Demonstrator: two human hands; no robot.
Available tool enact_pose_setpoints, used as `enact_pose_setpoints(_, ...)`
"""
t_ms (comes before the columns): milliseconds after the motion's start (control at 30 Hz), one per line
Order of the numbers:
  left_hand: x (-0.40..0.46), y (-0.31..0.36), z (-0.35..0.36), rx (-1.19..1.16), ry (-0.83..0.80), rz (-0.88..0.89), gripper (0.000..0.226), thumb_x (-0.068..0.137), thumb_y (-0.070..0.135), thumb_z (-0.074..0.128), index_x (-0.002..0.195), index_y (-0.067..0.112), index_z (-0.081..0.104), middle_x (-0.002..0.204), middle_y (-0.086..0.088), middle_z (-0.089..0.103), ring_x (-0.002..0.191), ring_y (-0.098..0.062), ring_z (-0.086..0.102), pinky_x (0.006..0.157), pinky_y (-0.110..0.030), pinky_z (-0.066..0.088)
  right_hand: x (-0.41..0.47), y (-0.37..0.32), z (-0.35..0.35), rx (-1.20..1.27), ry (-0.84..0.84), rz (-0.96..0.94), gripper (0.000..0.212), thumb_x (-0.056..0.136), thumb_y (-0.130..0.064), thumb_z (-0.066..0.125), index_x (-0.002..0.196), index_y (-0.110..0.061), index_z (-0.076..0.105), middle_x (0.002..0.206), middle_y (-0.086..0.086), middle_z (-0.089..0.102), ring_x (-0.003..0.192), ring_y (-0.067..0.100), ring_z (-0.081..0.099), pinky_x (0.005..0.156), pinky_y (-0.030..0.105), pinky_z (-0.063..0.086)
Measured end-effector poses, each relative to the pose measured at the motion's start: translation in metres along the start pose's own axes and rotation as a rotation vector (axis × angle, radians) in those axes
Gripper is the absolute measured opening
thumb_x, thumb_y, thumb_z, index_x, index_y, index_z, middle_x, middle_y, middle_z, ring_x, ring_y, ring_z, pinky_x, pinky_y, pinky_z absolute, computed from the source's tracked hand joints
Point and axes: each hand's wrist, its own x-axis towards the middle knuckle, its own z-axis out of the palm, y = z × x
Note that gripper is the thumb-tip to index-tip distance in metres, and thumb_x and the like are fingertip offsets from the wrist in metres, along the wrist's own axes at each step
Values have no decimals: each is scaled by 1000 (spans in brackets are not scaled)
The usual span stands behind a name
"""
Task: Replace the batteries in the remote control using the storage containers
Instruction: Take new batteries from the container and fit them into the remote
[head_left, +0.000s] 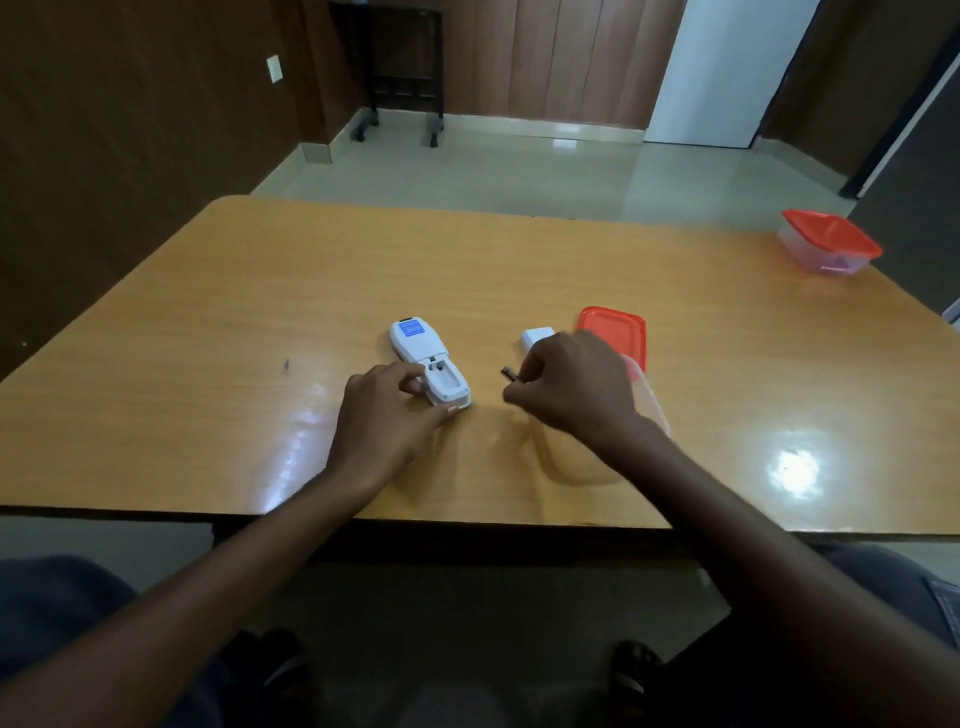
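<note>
I am at the step where a battery goes into the remote control (430, 364). The remote lies face down near the middle of the frame on the table (208, 322), and its battery bay is open and looks empty. A small white piece (537, 336), which I think is the bay cover, lies just right of the middle.

My left hand (387, 415) rests on the left side of the remote. Its fingers (410, 371) are curled against the remote's edge to keep it from sliding, and the thumb sits near the bottom end.

My right hand (571, 387) is closed in a pinch around a small dark battery (508, 372). Only the tip of the battery pokes out to the left of my fingers. It is near the remote but not touching it, with bare table between them.

Under my right wrist is a clear open container (639, 415), and its red lid (613, 332) lies just behind my hand. Another closed container (826, 241) with a red lid sits far off in the upper right of the frame.

Next I think I must move the battery left, over the open bay, turn it the right way round, and push it down gently. I cannot tell which end is plus from here.
</note>
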Motion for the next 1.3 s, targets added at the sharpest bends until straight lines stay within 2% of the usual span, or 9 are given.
enact_pose_setpoints(200,3,-5,5,25,27,26,62,71,48,87,124,21,69,114,2,72,106,-25,59,78,-29,40,4,-6,21,-58,-38,-113,22,80,-35,69,91,-20,80,85,2,74,97,24,62,60,29,40)
enact_pose_setpoints(367,2,-4,6,17,36,34,69,64,55,88,121,20,69,114,2,71,106,-25,59,76,-31,40,6,20,-18,-133,64,72,16,79,-28,66,82,-16,74,86,7,73,82,32,65,62,31,46)
enact_pose_setpoints(467,3,-2,7,21,36,26,64,65,52,88,117,19,70,112,1,70,105,-27,60,76,-33,43,1,36,-34,-317,-58,178,16,80,-11,62,71,-13,49,83,8,60,77,36,58,64,30,37)
enact_pose_setpoints(600,3,-3,8,33,40,28,64,68,50,88,123,21,70,116,0,69,107,-27,60,76,-32,42,-4,36,-29,-404,-200,142,12,82,-5,59,90,-14,55,91,10,60,90,35,66,65,30,38)
enact_pose_setpoints(767,3,-5,7,41,33,25,70,69,53,86,130,23,67,123,1,69,111,-24,60,80,-32,46,3,40,-22,-189,-221,241,31,75,-8,65,67,-14,36,72,2,44,71,29,49,49,26,26)
enact_pose_setpoints(933,3,-4,5,43,28,28,72,70,53,85,131,22,66,125,0,69,113,-24,60,83,-34,49,8,32,-30,77,-41,233,18,74,-27,75,89,-16,74,76,1,66,66,18,55,54,26,41)
enact_pose_setpoints(1033,3,-4,5,51,26,44,68,71,55,84,129,24,68,123,-1,69,111,-25,60,81,-34,48,7,14,-36,440,-55,163,19,83,-18,71,101,-19,76,77,1,76,64,13,67,57,30,57)
enact_pose_setpoints(1133,3,-5,4,68,22,67,71,73,59,81,131,22,67,124,-3,70,109,-26,60,82,-37,50,11,-8,-25,809,-153,221,18,83,-2,71,98,-9,76,73,9,77,64,19,75,46,29,55)
enact_pose_setpoints(1300,4,-5,6,97,23,82,79,73,67,75,137,22,63,128,-1,68,112,-19,57,77,-29,47,30,-32,7,782,-78,73,20,80,1,73,98,-9,74,78,5,79,72,16,76,59,33,62)
